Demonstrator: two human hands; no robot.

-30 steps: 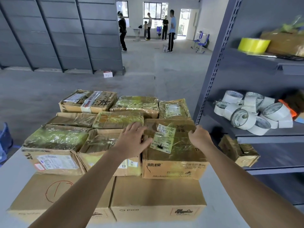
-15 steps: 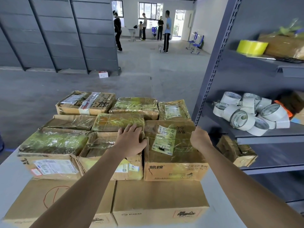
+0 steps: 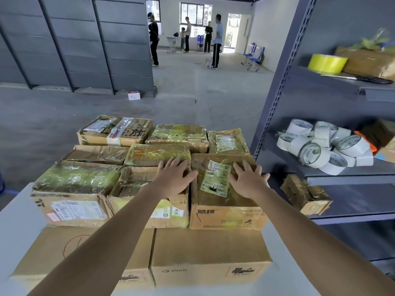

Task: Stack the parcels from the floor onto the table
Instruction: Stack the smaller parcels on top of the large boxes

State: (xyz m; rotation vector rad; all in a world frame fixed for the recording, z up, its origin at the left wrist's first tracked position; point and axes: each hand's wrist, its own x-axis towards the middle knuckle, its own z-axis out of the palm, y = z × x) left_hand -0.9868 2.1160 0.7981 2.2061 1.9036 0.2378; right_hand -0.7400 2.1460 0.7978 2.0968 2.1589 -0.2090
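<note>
At lower centre of frame, left hand and right hand lie open, palms flat, on the right-front parcel; press evenly to seat it flush against its neighbour.

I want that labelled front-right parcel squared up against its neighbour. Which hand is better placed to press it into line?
The right hand. It lies flat, fingers spread, on top of the labelled parcel by its right edge. The left hand straddles the seam, mostly over the neighbouring parcel.

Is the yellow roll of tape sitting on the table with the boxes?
No, the yellow tape roll sits on the top shelf to the right, not on the table.
</note>
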